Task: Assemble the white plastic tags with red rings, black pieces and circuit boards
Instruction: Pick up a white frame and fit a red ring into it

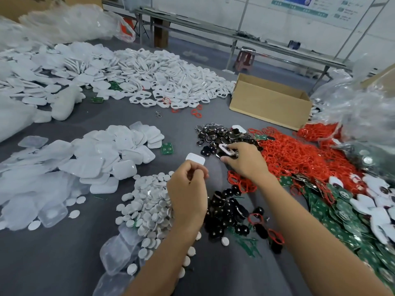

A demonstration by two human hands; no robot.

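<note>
My left hand (pixel 188 189) grips a white plastic tag cover (pixel 195 159) that sticks up above its fingers, over the grey table. To its right, my right hand (pixel 243 160) holds a white tag frame (pixel 226 149) at the edge of a pile of shiny black pieces (pixel 218 133). Red rings (pixel 299 154) lie heaped just right of that hand. Green circuit boards (pixel 342 216) spread along the right edge, with several half-built white tags (pixel 376 208) among them. More black pieces (pixel 228 212) lie between my forearms.
White square covers (pixel 96 159) are piled at left, small white discs (pixel 149 208) sit under my left wrist, and white frames (pixel 171 80) are heaped at the back. An open cardboard box (pixel 269 101) stands at back right beside clear plastic bags (pixel 359 107). The grey tabletop (pixel 53 263) shows at front left.
</note>
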